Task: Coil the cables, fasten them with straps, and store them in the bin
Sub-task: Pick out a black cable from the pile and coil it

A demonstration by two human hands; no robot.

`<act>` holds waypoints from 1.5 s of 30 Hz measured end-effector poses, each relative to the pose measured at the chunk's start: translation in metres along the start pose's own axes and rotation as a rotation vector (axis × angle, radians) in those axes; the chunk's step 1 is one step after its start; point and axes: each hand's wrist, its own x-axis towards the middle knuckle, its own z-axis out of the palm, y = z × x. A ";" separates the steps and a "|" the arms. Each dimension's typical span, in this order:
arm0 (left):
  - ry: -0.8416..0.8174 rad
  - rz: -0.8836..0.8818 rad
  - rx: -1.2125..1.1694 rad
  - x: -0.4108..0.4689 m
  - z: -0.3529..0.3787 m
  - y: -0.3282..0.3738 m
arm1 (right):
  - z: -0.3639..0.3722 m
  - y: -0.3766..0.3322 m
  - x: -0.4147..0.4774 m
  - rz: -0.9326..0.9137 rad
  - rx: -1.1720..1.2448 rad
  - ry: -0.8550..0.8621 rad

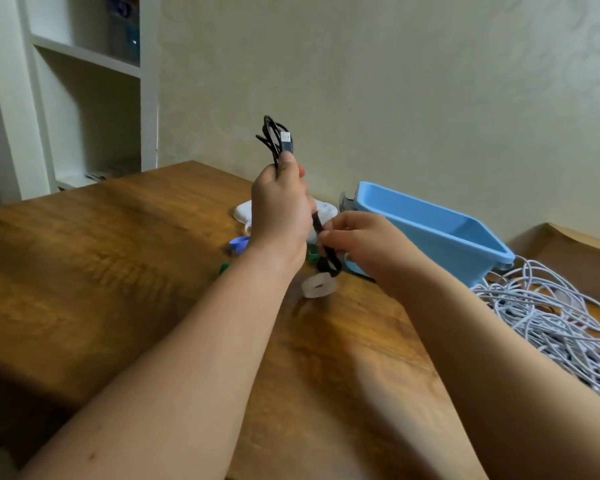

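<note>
My left hand (279, 209) grips a coiled black cable (277, 138) held upright above the wooden table (101, 265); its loops and a USB plug stick out above my fist. Below the fist my right hand (355, 237) pinches the lower part of the black bundle, whose dark end hangs down near a white strap (318, 286) lying on the table. A blue strap (239, 244) and green straps (224, 267) lie behind my left wrist. The light blue bin (430, 230) stands just right of my hands, with nothing visible inside.
A tangle of white cables (548, 317) lies at the right, by a brown cardboard box (575, 251). A white object (245, 211) sits behind my left hand. White shelves (87, 98) stand at the far left; a pale wall is behind the table.
</note>
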 end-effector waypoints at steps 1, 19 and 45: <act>-0.035 -0.011 -0.010 -0.003 0.002 -0.001 | -0.006 0.007 -0.003 0.003 0.081 -0.014; -0.716 0.000 0.760 -0.054 0.026 -0.036 | -0.050 0.046 -0.063 -0.229 0.587 0.098; -0.538 -0.059 0.319 -0.069 0.033 -0.041 | -0.031 0.054 -0.059 -0.202 0.253 0.472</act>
